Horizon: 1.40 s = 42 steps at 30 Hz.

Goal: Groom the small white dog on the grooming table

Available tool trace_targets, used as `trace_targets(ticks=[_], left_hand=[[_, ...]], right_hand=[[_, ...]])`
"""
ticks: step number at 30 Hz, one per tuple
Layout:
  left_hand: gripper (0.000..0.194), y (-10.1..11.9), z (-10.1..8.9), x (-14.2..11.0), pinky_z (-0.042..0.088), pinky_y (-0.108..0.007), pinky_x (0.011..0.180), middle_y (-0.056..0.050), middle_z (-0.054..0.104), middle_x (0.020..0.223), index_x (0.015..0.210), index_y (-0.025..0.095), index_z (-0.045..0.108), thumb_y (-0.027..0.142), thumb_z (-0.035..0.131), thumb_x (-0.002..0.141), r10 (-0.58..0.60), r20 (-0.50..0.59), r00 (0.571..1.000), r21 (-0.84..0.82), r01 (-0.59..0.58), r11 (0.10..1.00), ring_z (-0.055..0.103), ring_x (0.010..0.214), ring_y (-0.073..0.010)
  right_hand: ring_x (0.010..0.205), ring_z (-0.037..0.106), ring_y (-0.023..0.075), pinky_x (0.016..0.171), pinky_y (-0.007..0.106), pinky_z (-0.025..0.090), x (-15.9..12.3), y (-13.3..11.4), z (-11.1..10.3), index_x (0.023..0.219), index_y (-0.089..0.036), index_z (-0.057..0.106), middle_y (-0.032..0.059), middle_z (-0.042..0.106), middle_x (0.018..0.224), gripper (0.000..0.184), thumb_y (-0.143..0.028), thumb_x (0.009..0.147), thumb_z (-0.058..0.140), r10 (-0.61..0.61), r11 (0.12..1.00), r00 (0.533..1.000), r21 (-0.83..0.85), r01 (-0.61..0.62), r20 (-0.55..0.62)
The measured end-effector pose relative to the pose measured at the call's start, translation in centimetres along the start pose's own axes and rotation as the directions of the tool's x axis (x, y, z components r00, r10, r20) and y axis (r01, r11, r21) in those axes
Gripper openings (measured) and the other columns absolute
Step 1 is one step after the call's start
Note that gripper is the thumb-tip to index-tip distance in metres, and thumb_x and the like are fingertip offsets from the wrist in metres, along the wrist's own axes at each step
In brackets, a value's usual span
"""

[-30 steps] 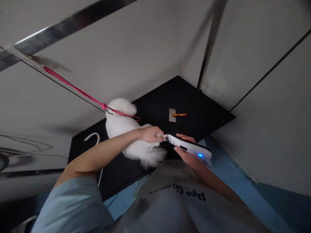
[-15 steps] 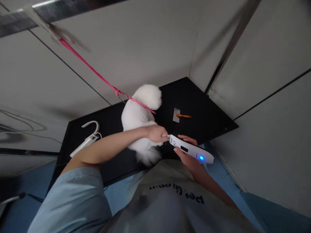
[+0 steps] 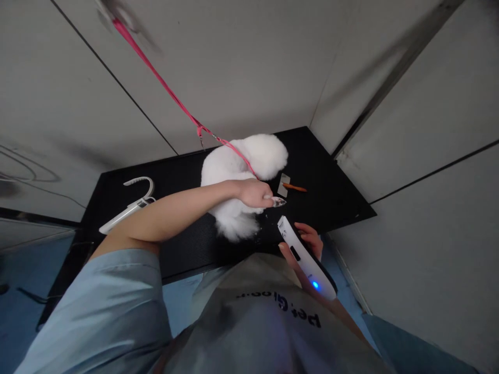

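A fluffy white dog (image 3: pixel 222 169) is on the black table, with a pink leash (image 3: pixel 167 91) running down to it from the upper left. My left hand (image 3: pixel 255 193) reaches across the dog's body and is closed on one paw (image 3: pixel 279 201), whose pads show past my fingers. In my right hand (image 3: pixel 310 241) is a white pet clipper (image 3: pixel 302 254), its blue light lit and its blade end angled up and left. A small gap separates the clipper's head from the paw. The dog's face is not visible.
A slicker brush (image 3: pixel 297 187) with an orange handle lies on the black table (image 3: pixel 335 197), beyond the paw. At the table's left is a white device with a curved arm (image 3: pixel 127 214), partly behind my forearm. Grey wall panels (image 3: pixel 241 62) stand behind the table.
The clipper has swung away from the paw, its rear end dropping toward me. My left hand has shifted up with the paw, now turned pads outward. The dog's rounded upper end has moved right.
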<state>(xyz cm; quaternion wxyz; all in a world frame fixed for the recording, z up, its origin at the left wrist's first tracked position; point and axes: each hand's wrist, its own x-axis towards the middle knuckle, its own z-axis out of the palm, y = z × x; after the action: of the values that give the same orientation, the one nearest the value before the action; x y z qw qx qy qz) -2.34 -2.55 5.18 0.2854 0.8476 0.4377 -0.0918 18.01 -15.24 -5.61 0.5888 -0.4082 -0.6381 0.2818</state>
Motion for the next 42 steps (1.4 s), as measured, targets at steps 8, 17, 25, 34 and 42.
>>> trace_targets(ticks=[8,17,25,34,42], left_hand=[[0.033,-0.9,0.6,-0.3,0.03,-0.024,0.056,-0.001,0.058,0.061,0.067,0.016,0.062,0.039,0.044,0.083,0.078,0.03,0.997,-0.038,-0.076,0.996,0.042,0.052,-0.0104],[0.029,-0.1,1.1,-0.5,0.029,-0.026,0.054,-0.002,0.062,0.063,0.068,0.017,0.064,0.035,0.046,0.082,0.108,0.035,0.994,-0.014,-0.107,0.994,0.042,0.051,-0.0111],[0.024,0.1,1.1,-0.2,0.028,-0.026,0.053,-0.001,0.061,0.06,0.065,0.017,0.064,0.031,0.051,0.079,0.12,0.014,0.993,-0.012,-0.12,0.993,0.038,0.047,-0.0103],[0.021,0.6,1.8,-0.2,0.025,-0.028,0.052,0.002,0.054,0.051,0.055,0.019,0.06,0.029,0.058,0.073,0.145,0.035,0.989,0.019,-0.146,0.989,0.033,0.044,-0.0099],[0.023,0.2,4.2,-3.0,0.04,-0.03,0.078,-0.006,0.066,0.08,0.079,0.02,0.068,0.037,0.053,0.082,0.23,-0.254,0.939,-0.077,-0.257,0.963,0.057,0.075,-0.0176]], right_hand=[[0.106,0.06,0.0249,0.088,0.048,0.051,0.8,2.3,2.3,0.107,-0.03,0.043,0.0065,0.058,0.115,0.05,-0.029,0.071,0.078,-0.144,0.99,0.99,-0.006,0.144,0.005],[0.106,0.059,0.0265,0.086,0.048,0.051,0.5,2.4,2.1,0.11,-0.03,0.044,0.0082,0.054,0.116,0.05,-0.032,0.072,0.076,-0.177,0.984,0.984,-0.037,0.177,0.007],[0.106,0.058,0.026,0.085,0.047,0.052,0.5,1.8,2.2,0.11,-0.03,0.044,0.0078,0.054,0.116,0.05,-0.03,0.072,0.076,-0.147,0.988,0.989,-0.049,0.148,0.017],[0.102,0.059,0.0237,0.091,0.042,0.049,2.7,1.5,0.0,0.092,-0.024,0.059,0.0059,0.058,0.113,0.031,-0.034,0.067,0.073,-0.013,0.998,0.945,-0.046,0.03,0.326],[0.06,0.054,0.0151,0.059,0.029,0.048,3.9,1.9,1.8,0.067,-0.022,0.06,-0.0007,0.057,0.066,0.019,-0.029,0.057,0.075,0.095,0.988,0.83,-0.151,-0.013,0.549]])
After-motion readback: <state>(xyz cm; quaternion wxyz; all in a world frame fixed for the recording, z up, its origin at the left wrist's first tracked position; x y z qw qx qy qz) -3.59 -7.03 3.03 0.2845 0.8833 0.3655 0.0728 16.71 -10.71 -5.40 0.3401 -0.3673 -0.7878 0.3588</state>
